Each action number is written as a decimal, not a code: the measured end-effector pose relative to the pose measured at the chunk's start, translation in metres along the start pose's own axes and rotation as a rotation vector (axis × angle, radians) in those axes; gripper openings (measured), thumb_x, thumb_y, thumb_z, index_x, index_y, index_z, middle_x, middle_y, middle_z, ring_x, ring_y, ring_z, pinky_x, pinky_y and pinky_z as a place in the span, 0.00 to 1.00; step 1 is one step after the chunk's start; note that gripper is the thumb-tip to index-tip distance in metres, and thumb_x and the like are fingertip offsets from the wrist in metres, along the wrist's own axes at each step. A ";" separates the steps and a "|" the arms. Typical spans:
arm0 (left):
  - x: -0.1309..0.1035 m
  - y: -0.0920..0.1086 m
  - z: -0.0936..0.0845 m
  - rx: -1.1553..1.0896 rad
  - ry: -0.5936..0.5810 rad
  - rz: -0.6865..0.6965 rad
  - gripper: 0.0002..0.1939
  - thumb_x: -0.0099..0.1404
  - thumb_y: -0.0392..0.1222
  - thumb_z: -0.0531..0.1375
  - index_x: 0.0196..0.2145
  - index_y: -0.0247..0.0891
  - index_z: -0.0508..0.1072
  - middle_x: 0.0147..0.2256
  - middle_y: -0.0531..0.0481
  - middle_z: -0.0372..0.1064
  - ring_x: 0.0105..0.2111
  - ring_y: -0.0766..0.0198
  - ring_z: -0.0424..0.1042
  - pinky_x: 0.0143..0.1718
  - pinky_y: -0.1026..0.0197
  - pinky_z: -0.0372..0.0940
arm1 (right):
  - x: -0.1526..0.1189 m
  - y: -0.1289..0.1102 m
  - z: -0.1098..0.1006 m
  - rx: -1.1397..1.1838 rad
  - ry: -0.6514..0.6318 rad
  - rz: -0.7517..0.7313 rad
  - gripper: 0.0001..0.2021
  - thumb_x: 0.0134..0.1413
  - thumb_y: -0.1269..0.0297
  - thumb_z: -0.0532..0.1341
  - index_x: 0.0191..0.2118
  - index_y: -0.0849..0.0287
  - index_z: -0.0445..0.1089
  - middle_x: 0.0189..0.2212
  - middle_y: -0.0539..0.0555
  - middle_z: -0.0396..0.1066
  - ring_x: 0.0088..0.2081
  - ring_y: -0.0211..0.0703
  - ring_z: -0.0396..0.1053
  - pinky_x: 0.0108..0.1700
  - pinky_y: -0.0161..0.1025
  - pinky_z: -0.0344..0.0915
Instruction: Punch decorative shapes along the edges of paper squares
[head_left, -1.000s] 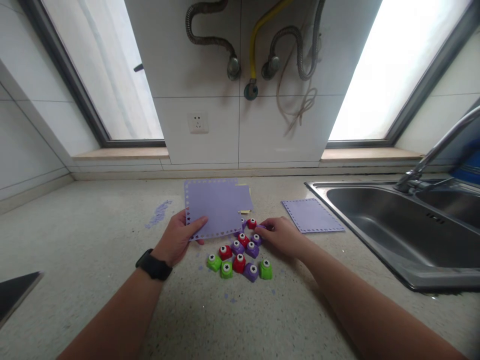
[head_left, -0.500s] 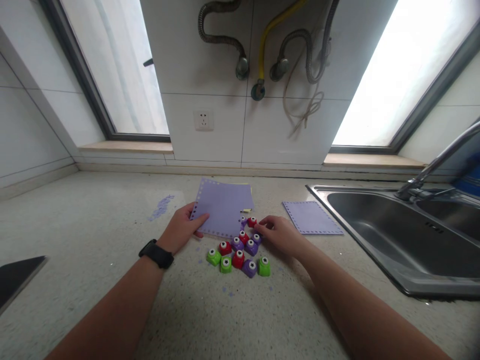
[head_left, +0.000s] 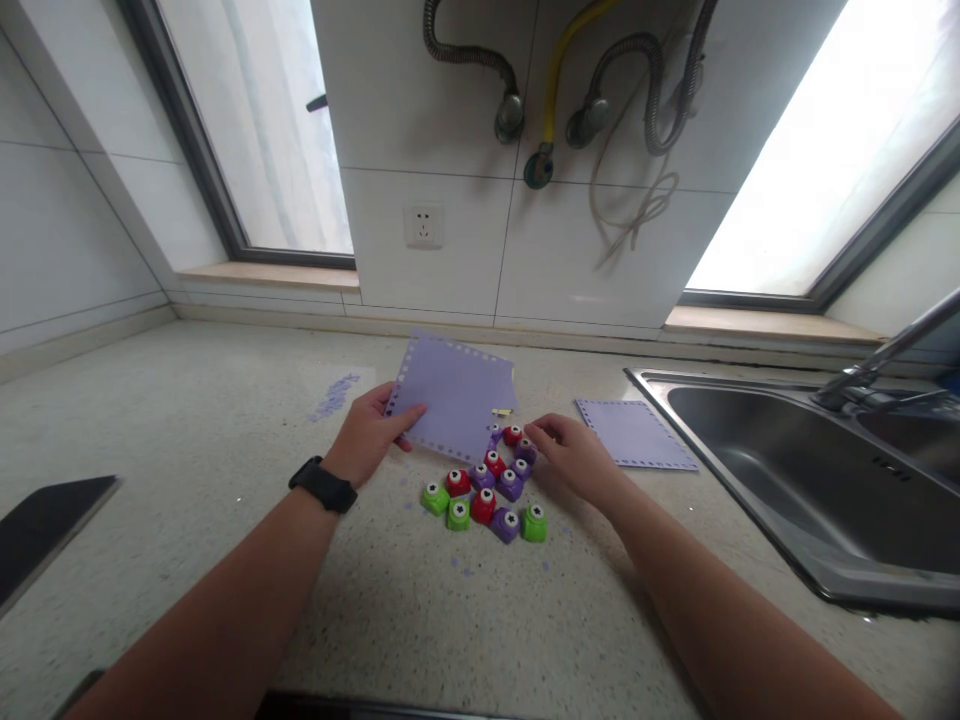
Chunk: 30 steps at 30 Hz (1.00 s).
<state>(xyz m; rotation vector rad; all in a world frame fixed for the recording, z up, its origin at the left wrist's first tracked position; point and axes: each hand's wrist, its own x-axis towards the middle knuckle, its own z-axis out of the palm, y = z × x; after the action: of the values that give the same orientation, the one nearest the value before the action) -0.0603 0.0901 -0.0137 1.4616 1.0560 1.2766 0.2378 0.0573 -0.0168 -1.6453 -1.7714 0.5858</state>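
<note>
My left hand (head_left: 376, 428) is closed on the left edge of a purple sheet of paper (head_left: 459, 400), thumb on top. Small holes run along the sheet's edges, and it is tilted above the counter. My right hand (head_left: 574, 452) has its fingertips pinched at a small purple paper punch (head_left: 526, 450), at the right of a cluster of punches. In that cluster are a red punch (head_left: 484, 506), a green punch (head_left: 534, 523) and several more in red, green and purple, with star marks on their white buttons. A small yellow piece (head_left: 502, 412) shows at the sheet's right side.
Another purple sheet (head_left: 637, 434) with a punched border lies beside the steel sink (head_left: 757, 450). Purple paper scraps (head_left: 334, 396) are heaped at the left. A dark flat object (head_left: 52, 525) lies at the far left. Pipes and a socket (head_left: 424, 227) are on the wall behind.
The view has shifted slightly. A purple punch now shows at my right fingertips, where it was hidden before. The held sheet is turned a little, its right side lower.
</note>
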 end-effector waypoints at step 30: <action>-0.008 -0.001 0.006 -0.183 -0.282 -0.098 0.15 0.61 0.49 0.69 0.39 0.37 0.76 0.32 0.47 0.76 0.27 0.64 0.73 0.20 0.66 0.63 | -0.008 -0.009 0.013 0.909 0.004 -0.096 0.14 0.63 0.53 0.62 0.30 0.56 0.71 0.24 0.48 0.66 0.27 0.39 0.61 0.31 0.37 0.60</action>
<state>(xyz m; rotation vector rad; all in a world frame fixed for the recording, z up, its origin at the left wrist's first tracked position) -0.0551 0.0824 -0.0172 1.3838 0.7925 1.0337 0.2223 0.0501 -0.0210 -0.9149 -1.2544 1.1241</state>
